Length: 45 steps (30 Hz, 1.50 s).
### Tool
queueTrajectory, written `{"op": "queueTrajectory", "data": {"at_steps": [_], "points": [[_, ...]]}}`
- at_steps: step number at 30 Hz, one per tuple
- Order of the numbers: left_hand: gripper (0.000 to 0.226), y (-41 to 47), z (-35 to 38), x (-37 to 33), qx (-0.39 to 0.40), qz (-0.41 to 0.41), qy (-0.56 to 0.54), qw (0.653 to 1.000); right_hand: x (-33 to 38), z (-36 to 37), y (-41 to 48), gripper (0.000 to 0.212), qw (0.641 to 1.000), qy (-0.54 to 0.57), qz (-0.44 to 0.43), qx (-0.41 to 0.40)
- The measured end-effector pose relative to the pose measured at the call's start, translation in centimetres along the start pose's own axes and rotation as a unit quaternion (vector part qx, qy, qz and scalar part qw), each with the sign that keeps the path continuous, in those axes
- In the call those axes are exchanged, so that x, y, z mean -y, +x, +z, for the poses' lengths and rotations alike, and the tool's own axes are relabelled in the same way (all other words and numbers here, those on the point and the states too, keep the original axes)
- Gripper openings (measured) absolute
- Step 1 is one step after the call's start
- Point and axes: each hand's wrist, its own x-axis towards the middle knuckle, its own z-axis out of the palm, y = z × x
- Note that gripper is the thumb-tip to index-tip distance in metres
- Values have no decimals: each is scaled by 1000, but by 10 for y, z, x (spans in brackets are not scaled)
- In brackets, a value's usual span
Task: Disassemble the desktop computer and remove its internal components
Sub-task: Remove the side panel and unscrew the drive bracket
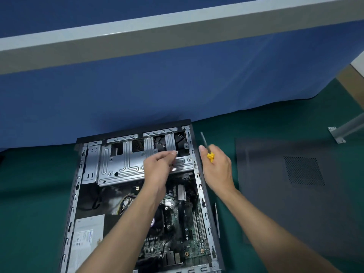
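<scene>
An open desktop computer case lies flat on the green mat. Its silver drive cage fills the far half, the green motherboard the near right, the power supply the near left. My left hand hovers over the cage's right part and pinches a small screw at its fingertips. My right hand is just right of the case's right wall and grips a yellow-handled screwdriver, shaft pointing up and away.
The removed dark side panel lies on the mat right of the case. A thin metal strip lies beside the case's right wall. A blue partition stands right behind the case. A metal table leg bracket is at far right.
</scene>
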Motion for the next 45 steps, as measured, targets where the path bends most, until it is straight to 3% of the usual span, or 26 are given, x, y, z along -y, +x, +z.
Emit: {"op": "queueTrajectory", "data": {"at_steps": [3, 9, 14, 17, 18, 19, 21, 22, 23, 27, 37, 45], "points": [[8, -12, 14, 4, 32, 3, -11, 999, 7, -12, -4, 10, 993, 7, -113, 20], [29, -24, 32, 7, 61, 43, 25, 997, 4, -23, -12, 23, 984, -51, -165, 31], [19, -27, 41, 12, 83, 13, 31, 996, -6, -36, -14, 21, 973, -104, -206, 5], [20, -23, 45, 18, 87, 65, 82, 991, -18, -38, -9, 17, 978, -103, -179, -2], [18, -19, 44, 21, 61, 127, 154, 978, -24, -38, -7, 13, 982, -100, -161, -12], [15, -16, 43, 24, 22, 207, 280, 937, -33, -37, -3, 9, 986, -99, -135, -26], [41, -8, 36, 33, -23, 336, 525, 782, -54, -35, 5, 8, 991, -118, -61, -33], [53, -2, 32, 38, -2, 352, 584, 732, -66, -34, 8, 11, 990, -138, -21, -20], [60, 3, 28, 42, 26, 342, 615, 710, -78, -31, 12, 13, 987, -163, 16, 1], [61, 17, 19, 53, 97, 275, 630, 719, -113, -19, 23, 15, 963, -245, 87, 74], [57, 18, 21, 46, 124, 239, 642, 718, -129, 19, 32, 10, 941, -306, 56, 133], [56, 19, 21, 46, 131, 237, 634, 724, -121, 0, 8, 17, 974, -183, 83, 105]]}}
